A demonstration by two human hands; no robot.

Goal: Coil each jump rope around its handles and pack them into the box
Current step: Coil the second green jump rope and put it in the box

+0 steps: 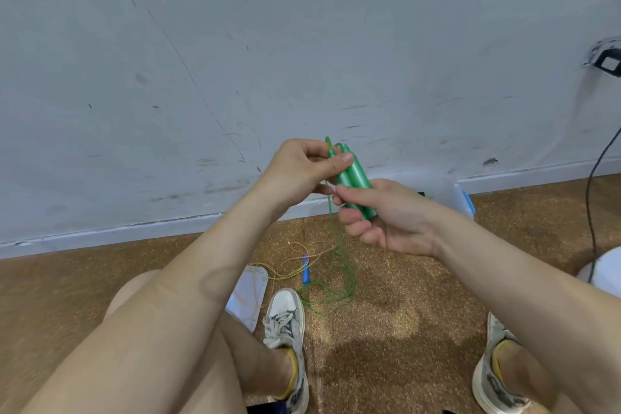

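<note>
Above our knees we hold the two green handles [355, 178] pressed side by side and tilted, their tips pointing up toward the wall. Our left hand [300, 171] pinches their upper ends between thumb and curled fingers, while our right hand [386, 217] wraps round their lower ends, forefinger stretched across them. From the grip the green rope [346, 265] hangs down loose and pools in loops on the floor [403, 296] between our feet. Just beside those loops lies a second rope [285, 266], speckled orange and yellow, with a blue handle [305, 274] resting among its strands. Behind our right hand, against the skirting, we see part of the clear box [463, 200] with a blue latch; a clear lid [248, 292] lies flat near our left knee. Dark print on the sides of our worn sneakers [285, 319] is too blurred for us to read. Brown speckled material, cork-like, covers the floor, and the pale grey wall [302, 44] is scuffed with dark scratches. At the right a black cable [591, 185] drops from a wall socket [606, 59] toward a white object [608, 269] at the edge of view.
</note>
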